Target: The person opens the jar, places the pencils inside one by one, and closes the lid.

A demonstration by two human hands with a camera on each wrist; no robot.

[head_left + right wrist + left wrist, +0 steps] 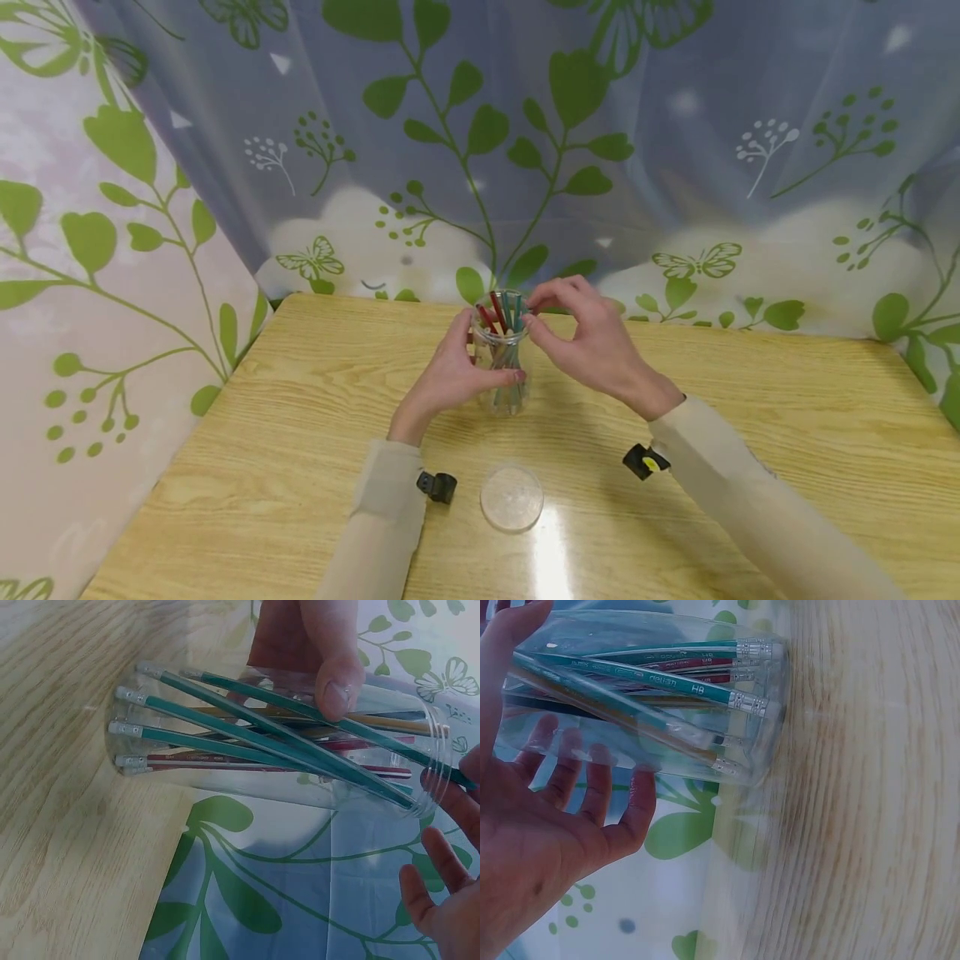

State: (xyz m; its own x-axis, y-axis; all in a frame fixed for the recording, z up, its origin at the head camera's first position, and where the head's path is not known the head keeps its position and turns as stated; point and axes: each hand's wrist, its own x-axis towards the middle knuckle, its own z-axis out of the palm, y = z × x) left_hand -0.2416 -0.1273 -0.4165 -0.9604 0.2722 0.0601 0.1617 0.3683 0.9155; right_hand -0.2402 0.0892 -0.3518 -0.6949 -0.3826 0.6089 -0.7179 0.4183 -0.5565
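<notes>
A clear, round jar (506, 408) stands upright on the wooden table, with several green, red and yellowish pencils in it. Their eraser ends point down, as both wrist views show. My left hand (453, 371) grips the jar's side, thumb across the front and fingers around the far side. At the jar's mouth, my right hand (592, 342) pinches the upper end of a green pencil (390, 745) that sticks out past the rim. Beside it, red pencils (497, 308) lean out over the left of the rim.
A clear round lid (512, 498) lies flat on the table (300, 417), nearer to me than the jar. Behind the table's far edge hangs a curtain (480, 208) with green leaves and butterflies. A similar patterned cloth (112, 333) is on the left.
</notes>
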